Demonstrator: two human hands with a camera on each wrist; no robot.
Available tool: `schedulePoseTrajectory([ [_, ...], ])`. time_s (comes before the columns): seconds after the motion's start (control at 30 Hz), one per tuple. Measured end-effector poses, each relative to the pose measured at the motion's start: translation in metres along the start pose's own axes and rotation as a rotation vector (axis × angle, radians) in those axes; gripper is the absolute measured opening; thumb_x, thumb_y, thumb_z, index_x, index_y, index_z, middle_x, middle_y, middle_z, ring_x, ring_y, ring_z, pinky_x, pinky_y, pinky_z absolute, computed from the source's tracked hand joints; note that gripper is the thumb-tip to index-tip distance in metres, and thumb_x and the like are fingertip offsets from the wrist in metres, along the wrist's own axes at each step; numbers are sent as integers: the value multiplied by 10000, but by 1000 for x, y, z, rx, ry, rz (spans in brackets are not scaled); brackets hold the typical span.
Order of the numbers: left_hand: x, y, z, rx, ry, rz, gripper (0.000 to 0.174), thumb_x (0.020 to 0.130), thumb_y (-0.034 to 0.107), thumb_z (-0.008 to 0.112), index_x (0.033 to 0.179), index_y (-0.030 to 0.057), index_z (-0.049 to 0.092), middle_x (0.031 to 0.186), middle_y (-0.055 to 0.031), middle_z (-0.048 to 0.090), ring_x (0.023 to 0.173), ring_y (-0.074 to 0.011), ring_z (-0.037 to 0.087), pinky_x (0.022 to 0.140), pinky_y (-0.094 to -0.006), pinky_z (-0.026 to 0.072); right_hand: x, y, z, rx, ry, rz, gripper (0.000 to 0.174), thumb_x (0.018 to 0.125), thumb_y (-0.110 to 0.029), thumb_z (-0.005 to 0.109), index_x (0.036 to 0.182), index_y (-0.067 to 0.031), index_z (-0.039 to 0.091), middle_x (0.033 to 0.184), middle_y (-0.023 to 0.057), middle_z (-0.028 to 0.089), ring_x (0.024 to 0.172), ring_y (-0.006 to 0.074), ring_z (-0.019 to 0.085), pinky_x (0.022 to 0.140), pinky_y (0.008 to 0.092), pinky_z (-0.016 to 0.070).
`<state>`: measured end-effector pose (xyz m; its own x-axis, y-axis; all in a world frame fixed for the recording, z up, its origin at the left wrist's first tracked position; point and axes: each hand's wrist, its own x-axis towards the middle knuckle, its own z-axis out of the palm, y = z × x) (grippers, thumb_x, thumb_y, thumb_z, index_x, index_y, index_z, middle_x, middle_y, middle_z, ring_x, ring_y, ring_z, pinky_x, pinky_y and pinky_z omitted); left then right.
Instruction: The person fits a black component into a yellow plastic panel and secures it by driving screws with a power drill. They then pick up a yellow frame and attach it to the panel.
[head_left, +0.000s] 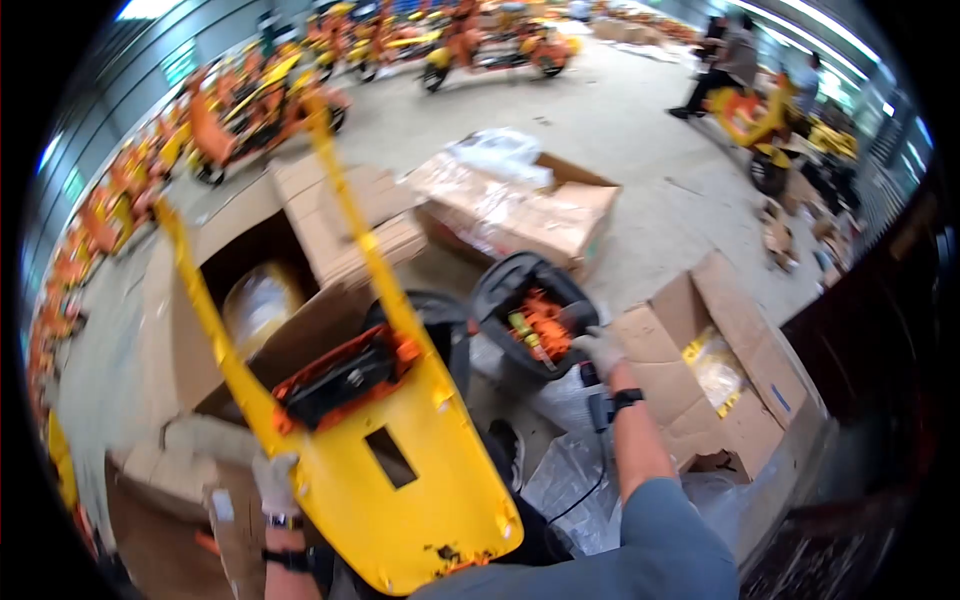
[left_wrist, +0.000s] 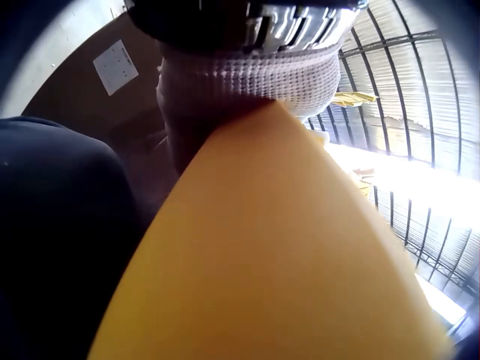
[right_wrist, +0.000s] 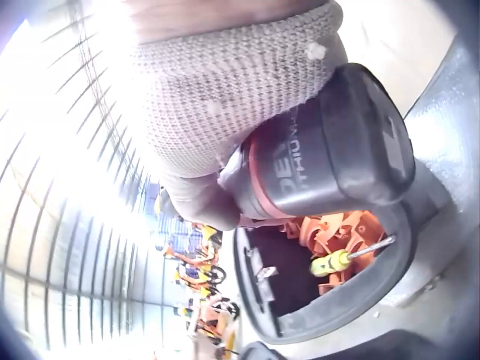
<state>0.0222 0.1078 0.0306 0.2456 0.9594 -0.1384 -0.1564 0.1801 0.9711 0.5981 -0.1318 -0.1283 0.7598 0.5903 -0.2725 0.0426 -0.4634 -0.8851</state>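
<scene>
A large yellow scooter body panel (head_left: 400, 500) with two long arms and a rectangular slot lies tilted across the person's lap. Its left edge is gripped by the gloved left hand (head_left: 274, 482); in the left wrist view the yellow plastic (left_wrist: 277, 247) hides the fingers. A black part with orange trim (head_left: 350, 376) sits across the panel between the arms. In the gloved right hand (right_wrist: 217, 112) is a cordless driver, its dark battery base (right_wrist: 337, 142) toward the camera. That hand is over a black bin (head_left: 490, 350) of orange plastic parts (head_left: 545, 322) and a yellow-handled screwdriver (right_wrist: 331, 262).
Open cardboard boxes stand left (head_left: 180, 350), ahead (head_left: 510, 205) and right (head_left: 660, 390). Clear plastic wrap (head_left: 570, 480) lies on the floor near a dark cable. Orange and yellow scooters (head_left: 230, 130) line the hall's left and back. People sit at the far right beside a scooter (head_left: 750, 115).
</scene>
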Motion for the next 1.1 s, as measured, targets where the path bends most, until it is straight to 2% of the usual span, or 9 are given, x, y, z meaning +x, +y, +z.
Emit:
schedulePoseTrajectory([
  [0.03, 4, -11, -19, 40, 40, -85, 434, 782, -9, 557, 1211, -47, 604, 920, -150, 727, 736, -266, 751, 643, -343, 641, 8, 25, -4, 197, 2, 13, 524, 882, -344, 700, 1234, 43, 670, 1198, 121, 727, 1067, 248, 673, 985, 377, 518],
  [0.07, -5, 5, -8, 103, 16, -80, 424, 798, 10, 580, 1219, -37, 599, 887, -130, 720, 701, -242, 735, 576, -322, 615, -43, -40, -5, 430, -58, 40, 215, 899, -259, 681, 1032, -90, 673, 889, 15, 656, 778, 127, 613, 691, 296, 490],
  [0.27, -10, 9, -2, 183, 45, 9, 530, 798, -25, 600, 1327, -57, 600, 1062, -95, 722, 854, -168, 699, 763, -282, 572, -105, -57, 5, 1166, -433, -210, 642, 881, -341, 756, 1375, -6, 518, 1197, 130, 636, 985, 247, 661, 845, 407, 568],
  [0.43, -1, -7, -7, 191, 33, -29, 587, 797, -68, 567, 1384, -71, 581, 1174, -130, 718, 973, -180, 699, 866, -281, 554, -159, -122, 32, 923, -397, -301, 823, 886, -333, 768, 1524, 27, 391, 1403, 212, 597, 973, 240, 703, 816, 357, 611],
  [0.6, -9, 2, 4, 246, 67, -53, 601, 813, -69, 527, 1413, -82, 558, 1208, -157, 716, 1037, -211, 702, 922, -284, 539, -217, -229, 77, 680, -723, -392, 847, 790, -329, 834, 1454, 46, 466, 1276, 214, 672, 853, 242, 726, 739, 360, 621],
  [0.77, -1, -17, 0, 229, 70, 21, 542, 831, -23, 504, 1365, -38, 594, 995, -128, 735, 660, -168, 685, 576, -301, 565, -272, -303, 151, 130, -803, -306, 508, 804, -82, 781, 1278, 11, 624, 855, 33, 663, 572, 95, 597, 483, 246, 461],
  [0.87, -11, 1, 5, 279, 84, 7, 497, 842, -5, 508, 1329, -38, 603, 971, -142, 727, 650, -185, 687, 597, -305, 569, -275, -292, 198, -39, -840, -369, 615, 792, -49, 792, 1373, -39, 590, 1121, 45, 697, 848, 88, 629, 736, 246, 534],
  [0.93, -13, 5, 4, 304, 84, 13, 478, 847, 6, 509, 1313, -34, 603, 940, -161, 724, 638, -205, 694, 602, -317, 572, -283, -288, 218, -47, -857, -302, 527, 812, -70, 779, 1314, -26, 622, 884, 1, 679, 684, 55, 587, 604, 242, 507],
  [1.1, -12, 3, -1, 330, 85, 33, 459, 849, 10, 494, 1294, -30, 598, 863, -205, 719, 640, -253, 726, 629, -360, 589, -283, -277, 242, 13, -803, -409, 528, 834, -53, 735, 1342, -19, 593, 984, 29, 683, 756, 79, 667, 669, 265, 564],
])
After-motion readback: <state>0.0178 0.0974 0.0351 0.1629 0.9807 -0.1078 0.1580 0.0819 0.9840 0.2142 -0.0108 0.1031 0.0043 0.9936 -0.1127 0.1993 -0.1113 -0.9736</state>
